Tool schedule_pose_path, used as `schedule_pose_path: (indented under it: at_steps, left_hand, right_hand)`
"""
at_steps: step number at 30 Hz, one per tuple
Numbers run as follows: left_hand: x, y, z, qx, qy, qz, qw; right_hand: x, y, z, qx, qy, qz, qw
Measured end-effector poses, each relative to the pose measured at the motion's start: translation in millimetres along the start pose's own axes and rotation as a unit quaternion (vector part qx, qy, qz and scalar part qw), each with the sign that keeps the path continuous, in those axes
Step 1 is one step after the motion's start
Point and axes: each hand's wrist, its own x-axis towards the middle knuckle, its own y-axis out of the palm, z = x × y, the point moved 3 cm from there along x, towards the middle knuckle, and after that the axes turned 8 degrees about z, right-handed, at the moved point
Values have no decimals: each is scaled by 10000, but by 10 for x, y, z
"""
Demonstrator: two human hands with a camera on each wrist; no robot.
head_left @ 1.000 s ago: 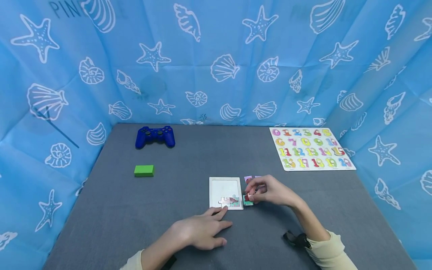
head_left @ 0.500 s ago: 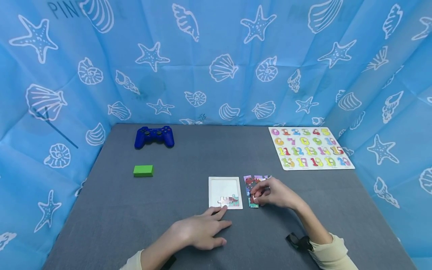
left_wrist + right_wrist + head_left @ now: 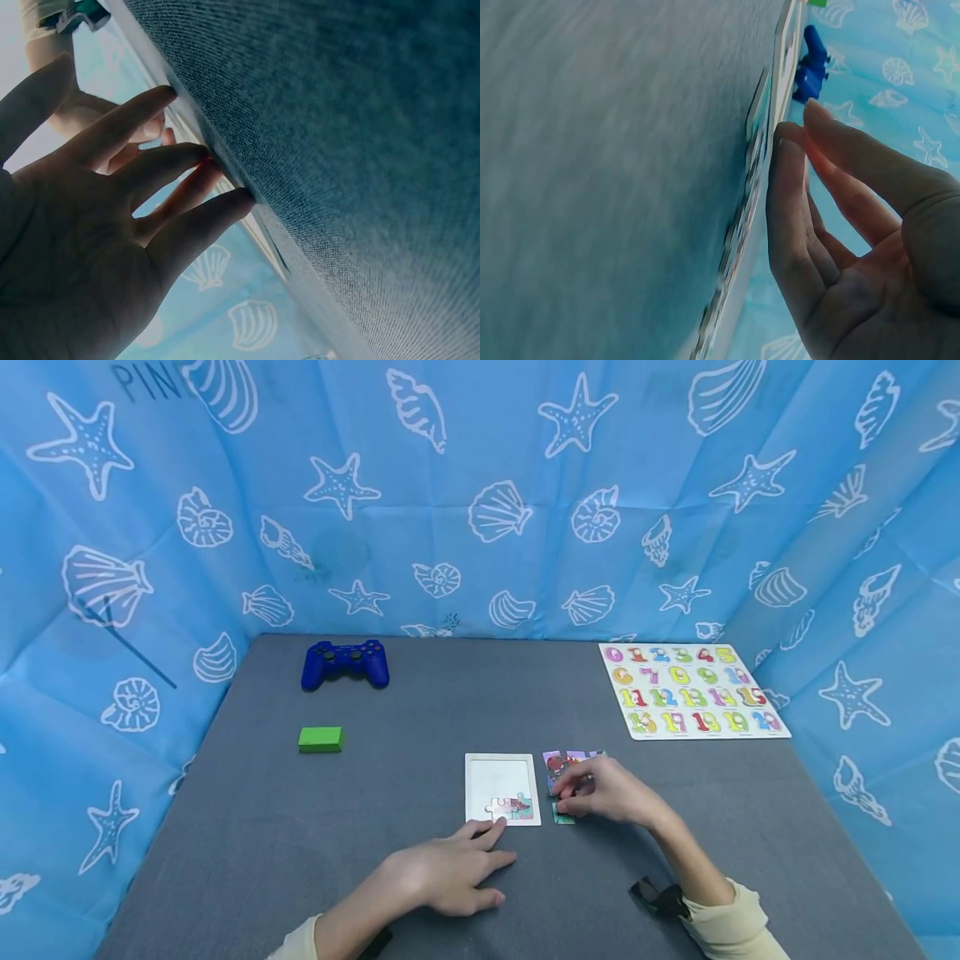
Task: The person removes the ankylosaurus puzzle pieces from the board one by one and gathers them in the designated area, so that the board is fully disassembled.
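A blue gamepad (image 3: 345, 663), green block (image 3: 320, 739), seemingly wooden number board (image 3: 693, 690).

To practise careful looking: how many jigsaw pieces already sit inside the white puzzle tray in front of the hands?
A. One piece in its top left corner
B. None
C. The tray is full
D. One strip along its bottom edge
D: the white puzzle tray is blank except for pieces along its bottom edge, near the left hand.

A recording booth: seashell-print blue backdrop (image 3: 480, 502) surrounding a grey table (image 3: 420, 718)
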Motion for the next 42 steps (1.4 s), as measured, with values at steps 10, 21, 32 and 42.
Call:
schedule_pose_path:
  at_steps: [10,21,32,42]
  left_hand:
    - [-2,-8,-7,-7,32,12,10000]
    - [-18,-20,-10,-39,89,42,9999]
    - [-67,-13,-38,308,120,-385,9987]
    - [-66,-30,-13,15,100,-118,9999]
  right_hand:
    - [173,121,168,415,-597,374,9967]
    - [399,243,342,418,-841,770,9926]
    - [573,344,436,-323,-766,846,9929]
    - [606,376,438,-476,-597,800,9939]
